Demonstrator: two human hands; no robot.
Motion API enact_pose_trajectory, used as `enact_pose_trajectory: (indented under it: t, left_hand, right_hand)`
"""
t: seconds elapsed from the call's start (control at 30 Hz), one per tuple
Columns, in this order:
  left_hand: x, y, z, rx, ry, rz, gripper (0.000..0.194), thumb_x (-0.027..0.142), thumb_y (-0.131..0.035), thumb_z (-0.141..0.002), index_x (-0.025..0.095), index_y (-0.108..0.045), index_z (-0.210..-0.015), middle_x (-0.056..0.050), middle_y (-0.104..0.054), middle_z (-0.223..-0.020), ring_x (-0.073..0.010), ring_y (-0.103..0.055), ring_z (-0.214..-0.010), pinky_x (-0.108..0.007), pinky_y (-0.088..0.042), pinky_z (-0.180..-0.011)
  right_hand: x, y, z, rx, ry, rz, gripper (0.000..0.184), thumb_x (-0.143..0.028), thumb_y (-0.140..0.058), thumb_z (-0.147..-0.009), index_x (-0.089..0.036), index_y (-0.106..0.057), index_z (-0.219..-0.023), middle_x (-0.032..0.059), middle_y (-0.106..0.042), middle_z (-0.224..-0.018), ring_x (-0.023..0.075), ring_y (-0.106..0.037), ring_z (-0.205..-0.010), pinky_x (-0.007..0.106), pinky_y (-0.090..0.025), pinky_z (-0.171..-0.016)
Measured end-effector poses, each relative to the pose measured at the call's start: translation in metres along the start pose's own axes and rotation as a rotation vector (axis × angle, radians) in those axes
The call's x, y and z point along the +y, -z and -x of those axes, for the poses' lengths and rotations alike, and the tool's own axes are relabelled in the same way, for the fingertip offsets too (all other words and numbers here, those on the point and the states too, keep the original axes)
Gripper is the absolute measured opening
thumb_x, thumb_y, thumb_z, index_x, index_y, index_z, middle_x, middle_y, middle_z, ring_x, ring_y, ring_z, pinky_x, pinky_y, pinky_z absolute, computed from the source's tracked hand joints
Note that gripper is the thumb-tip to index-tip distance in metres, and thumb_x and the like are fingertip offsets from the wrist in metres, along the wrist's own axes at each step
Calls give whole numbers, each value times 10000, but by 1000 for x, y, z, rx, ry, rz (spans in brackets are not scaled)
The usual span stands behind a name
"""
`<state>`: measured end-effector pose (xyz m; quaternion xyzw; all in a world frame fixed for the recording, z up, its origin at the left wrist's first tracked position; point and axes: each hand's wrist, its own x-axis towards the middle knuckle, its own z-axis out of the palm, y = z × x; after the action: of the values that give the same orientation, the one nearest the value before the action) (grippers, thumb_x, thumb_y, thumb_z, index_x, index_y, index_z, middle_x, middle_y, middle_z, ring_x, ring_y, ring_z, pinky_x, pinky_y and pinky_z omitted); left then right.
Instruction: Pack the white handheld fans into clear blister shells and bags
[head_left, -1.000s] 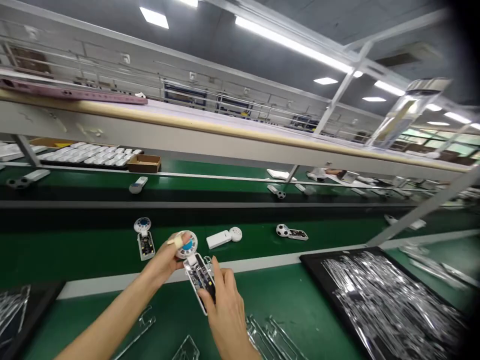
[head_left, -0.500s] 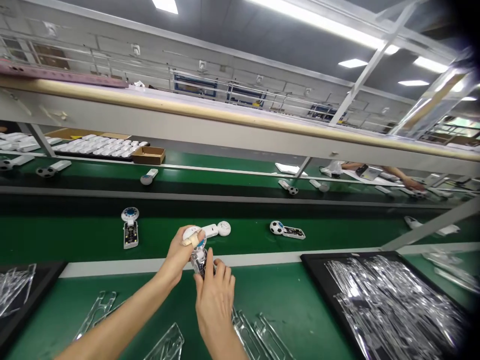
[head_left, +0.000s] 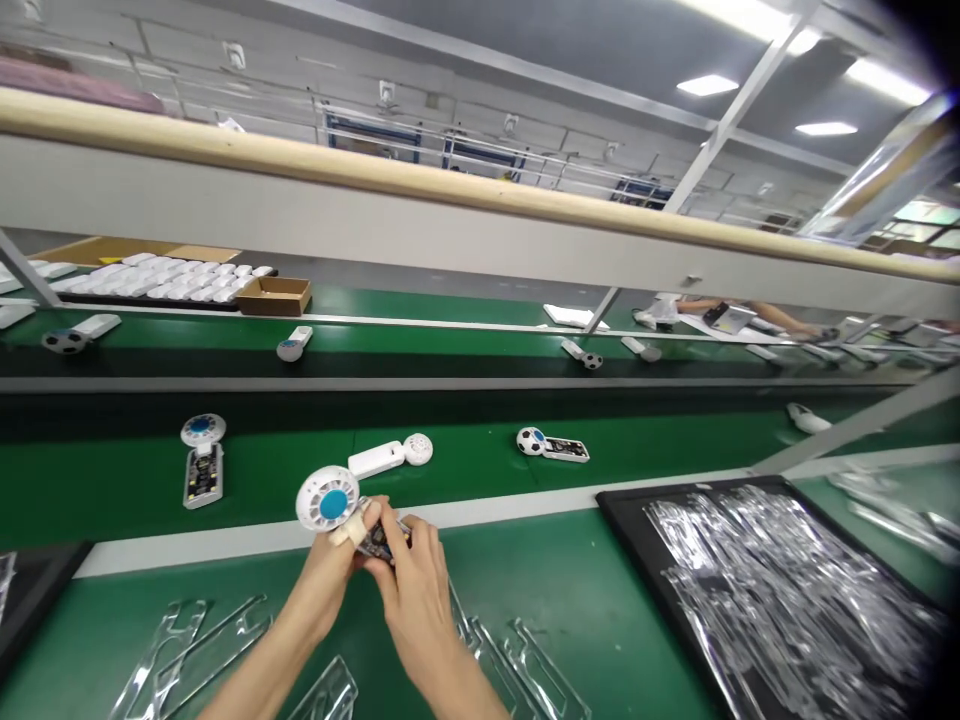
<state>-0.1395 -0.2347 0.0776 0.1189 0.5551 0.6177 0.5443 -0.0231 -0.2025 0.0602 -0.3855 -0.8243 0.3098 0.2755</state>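
Both my hands meet at the middle of the view, holding a small device with a round white head with a blue centre and an exposed circuit-board handle. My left hand, with a taped finger, is shut on the device just below the head. My right hand grips the board end, and its fingers hide most of the board. A similar blue-centred device lies on the green conveyor belt to the left. A white handle with a round head lies just above my hands.
A soccer-ball device lies on the belt. Clear plastic shells lie on the green bench. A black tray of clear shells stands to the right. Beyond runs a second belt with white parts, a cardboard box and a co-worker's arm.
The view has swung, shifting the scene left. The device has turned in my hands, its round head now showing up-left of them while my right hand covers more of the board.
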Motion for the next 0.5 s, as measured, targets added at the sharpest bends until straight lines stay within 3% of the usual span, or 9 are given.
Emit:
enact_pose_trajectory:
  t: [0.1, 0.2, 0.27, 0.37, 0.5]
  left_hand:
    - [-1, 1, 4, 140, -105, -62, 578, 513, -758, -594, 186, -610, -1047, -90, -654, -1081, -281, -574, -1041, -308, -481, -779]
    - [-3, 1, 12, 214, -217, -88, 553, 501, -758, -597, 216, -607, -1046, -54, -647, -1081, -265, -569, -1050, -312, -444, -890]
    - [-7, 2, 17, 247, -266, -95, 541, 502, -757, -596, 234, -606, -1041, -35, -637, -1093, -255, -564, -1050, -306, -419, -937]
    - [-10, 8, 19, 302, -295, -92, 526, 511, -764, -574, 236, -624, -1000, -31, -634, -1103, -264, -550, -1063, -295, -430, -923]
    - [3, 29, -12, 304, -198, -117, 518, 479, -771, -566, 200, -636, -980, -58, -680, -944, -263, -604, -933, -321, -482, -808]
  right_hand:
    - [-1, -11, -13, 142, -336, -336, 373, -370, -377, -907, -232, -524, -1221, 66, -603, -1033, 212, -569, -948, 355, -458, -828]
    - [3, -27, -29, 284, -614, -494, 494, -465, -225, -920, -178, -597, -771, 61, -636, -748, 201, -603, -731, 319, -467, -692]
    - [3, -38, -36, 296, -626, -495, 525, -490, -192, -911, -207, -518, -612, 49, -606, -634, 194, -586, -649, 307, -452, -641]
    - [-1, -50, -43, 298, -608, -500, 505, -499, -187, -903, -222, -475, -594, 39, -596, -619, 185, -568, -628, 293, -432, -617]
    - [0, -50, -45, 174, -558, -498, 515, -501, -221, -912, -205, -526, -620, 32, -594, -611, 185, -567, -628, 288, -421, -601]
